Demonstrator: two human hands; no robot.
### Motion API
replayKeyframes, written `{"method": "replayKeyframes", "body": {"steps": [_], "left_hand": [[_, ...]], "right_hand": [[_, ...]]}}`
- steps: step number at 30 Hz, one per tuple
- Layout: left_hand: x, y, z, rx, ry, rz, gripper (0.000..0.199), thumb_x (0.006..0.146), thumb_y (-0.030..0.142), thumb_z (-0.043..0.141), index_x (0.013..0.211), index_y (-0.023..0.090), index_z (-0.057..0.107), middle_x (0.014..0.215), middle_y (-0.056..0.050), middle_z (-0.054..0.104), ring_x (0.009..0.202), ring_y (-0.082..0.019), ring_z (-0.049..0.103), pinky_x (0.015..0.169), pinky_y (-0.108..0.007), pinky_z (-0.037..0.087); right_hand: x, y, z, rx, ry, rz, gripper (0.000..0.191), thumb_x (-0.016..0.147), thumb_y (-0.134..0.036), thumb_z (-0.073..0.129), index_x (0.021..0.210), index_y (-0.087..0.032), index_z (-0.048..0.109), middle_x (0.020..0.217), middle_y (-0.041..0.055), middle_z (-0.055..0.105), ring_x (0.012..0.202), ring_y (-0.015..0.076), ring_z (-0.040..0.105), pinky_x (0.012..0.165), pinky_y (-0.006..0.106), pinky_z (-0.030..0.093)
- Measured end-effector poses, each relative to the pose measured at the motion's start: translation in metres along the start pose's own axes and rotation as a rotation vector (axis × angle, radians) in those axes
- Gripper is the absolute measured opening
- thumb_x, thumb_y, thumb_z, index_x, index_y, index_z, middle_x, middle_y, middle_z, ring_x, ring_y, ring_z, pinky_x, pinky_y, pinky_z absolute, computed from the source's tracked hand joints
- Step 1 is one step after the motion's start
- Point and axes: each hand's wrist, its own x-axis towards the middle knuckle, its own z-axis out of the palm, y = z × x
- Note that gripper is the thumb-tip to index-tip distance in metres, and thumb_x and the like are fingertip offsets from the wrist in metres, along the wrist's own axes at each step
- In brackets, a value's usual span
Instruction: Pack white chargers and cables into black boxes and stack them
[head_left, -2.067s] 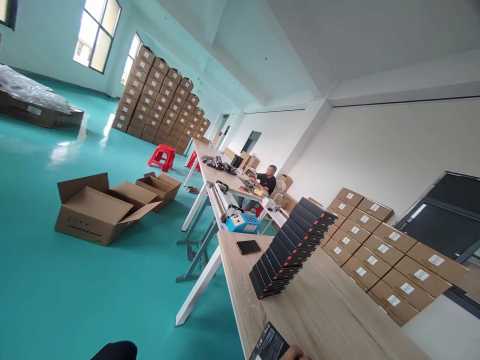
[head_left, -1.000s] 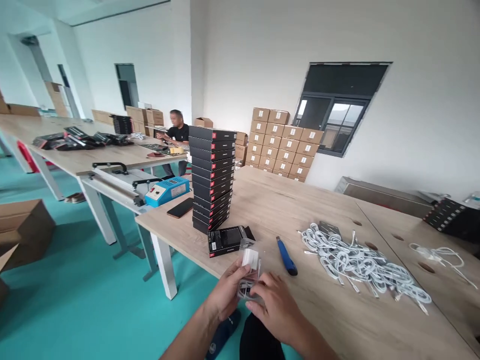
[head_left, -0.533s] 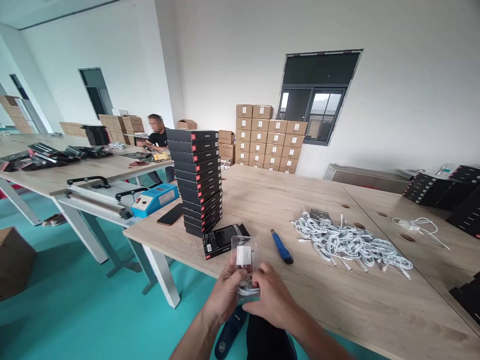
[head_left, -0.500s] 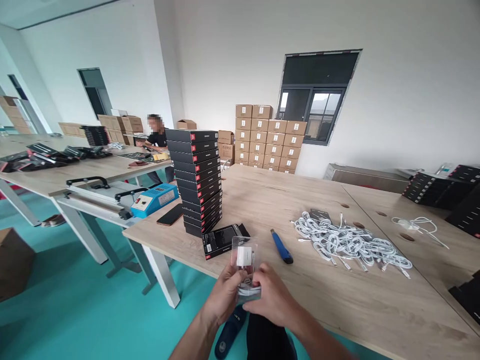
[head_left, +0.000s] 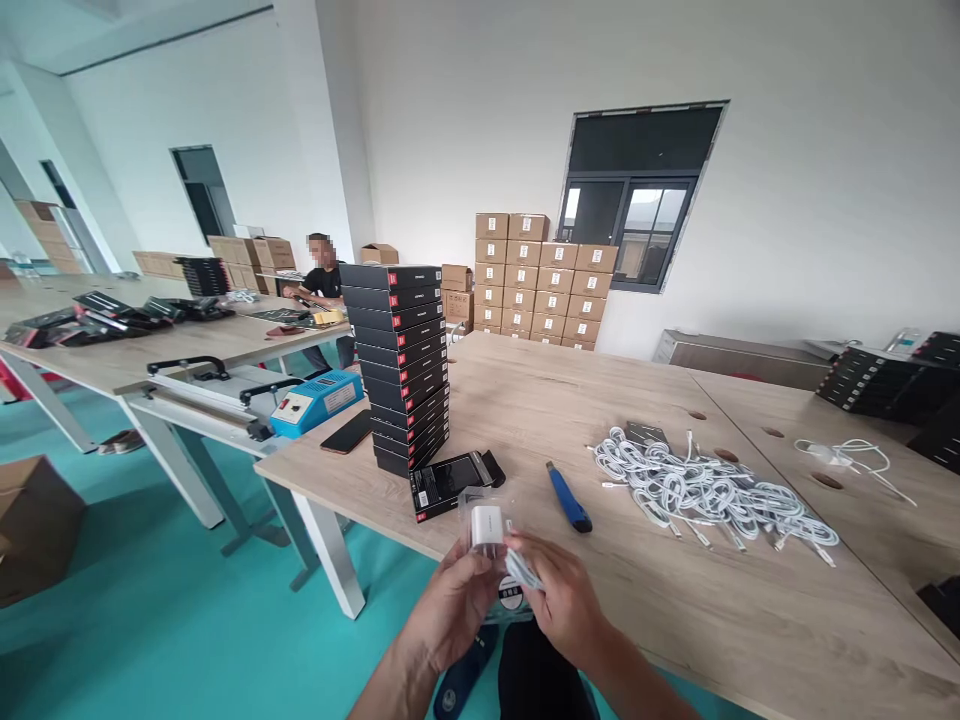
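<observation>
My left hand [head_left: 459, 598] is closed around the side of a clear plastic tray [head_left: 470, 500], just off the table's near edge. In the tray's far end sits a white charger plug [head_left: 487, 526], prongs toward me. My right hand [head_left: 561, 598] pinches a coiled white cable [head_left: 523, 570] over the tray's near part. Beneath the coil shows a round black-and-white label [head_left: 511, 592]. Beyond the tray lies a black box [head_left: 448, 486] with its end flap raised. A blue utility knife [head_left: 568, 498] rests on the table to the right.
A tall stack of black boxes [head_left: 399, 365] stands behind the open box, beside a phone [head_left: 347, 432]. A pile of white cables [head_left: 712, 490] covers part of the table [head_left: 540, 390] at right. A blue machine [head_left: 315, 402] stands left. A co-worker [head_left: 324, 285] sits farther back.
My right hand has lifted the coiled cable up from the tray's near part, uncovering the round label. The view has shifted slightly, so the scene sits a little farther right.
</observation>
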Motion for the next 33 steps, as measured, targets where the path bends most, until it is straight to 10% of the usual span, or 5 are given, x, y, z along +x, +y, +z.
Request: {"method": "replayKeyframes", "body": {"steps": [4, 19, 24, 29, 33], "left_hand": [[-0.003, 0.000, 0.003, -0.004, -0.007, 0.004, 0.052, 0.065, 0.009, 0.076, 0.116, 0.017, 0.068, 0.102, -0.009, 0.074, 0.096, -0.021, 0.067, 0.091, -0.030, 0.047], [-0.017, -0.004, -0.003, -0.037, -0.190, 0.005, 0.063, 0.065, 0.007, 0.072, 0.126, 0.024, 0.065, 0.113, -0.005, 0.071, 0.115, -0.026, 0.060, 0.098, -0.034, 0.045], [-0.014, -0.017, -0.008, -0.013, -0.058, -0.095, 0.056, 0.062, 0.004, 0.066, 0.116, 0.018, 0.067, 0.109, -0.009, 0.070, 0.103, -0.024, 0.063, 0.082, -0.031, 0.048], [-0.012, -0.022, -0.015, -0.054, 0.062, -0.075, 0.037, 0.067, 0.008, 0.065, 0.103, 0.012, 0.067, 0.103, -0.011, 0.069, 0.100, -0.024, 0.064, 0.088, -0.034, 0.048], [-0.004, -0.011, -0.008, 0.084, -0.010, -0.154, 0.035, 0.062, 0.010, 0.065, 0.097, 0.012, 0.069, 0.087, -0.006, 0.066, 0.085, -0.019, 0.061, 0.079, -0.029, 0.047]], "right_hand": [[0.000, -0.006, 0.007, 0.134, 0.280, 0.376, 0.031, 0.100, -0.034, 0.044, 0.101, -0.021, 0.072, 0.098, 0.0095, 0.078, 0.088, 0.0232, 0.074, 0.079, 0.033, 0.061], [-0.004, -0.015, 0.014, 0.399, 0.221, 0.219, 0.033, 0.096, -0.044, 0.052, 0.111, -0.023, 0.073, 0.124, 0.0108, 0.070, 0.125, 0.0296, 0.060, 0.109, 0.048, 0.047], [0.032, 0.032, -0.057, 0.402, 0.372, 0.821, 0.074, 0.089, -0.075, 0.035, 0.080, -0.013, 0.074, 0.092, 0.0174, 0.076, 0.090, 0.0299, 0.072, 0.090, 0.046, 0.055], [0.049, 0.085, -0.157, -0.086, 0.563, 0.949, 0.074, 0.068, -0.060, 0.072, 0.118, -0.006, 0.066, 0.151, 0.0288, 0.040, 0.145, 0.0514, 0.021, 0.113, 0.070, 0.021], [0.028, 0.072, -0.143, -0.139, 0.268, 0.889, 0.078, 0.079, -0.060, 0.060, 0.140, -0.014, 0.051, 0.145, 0.0212, 0.051, 0.134, 0.0420, 0.044, 0.108, 0.061, 0.037]]}}
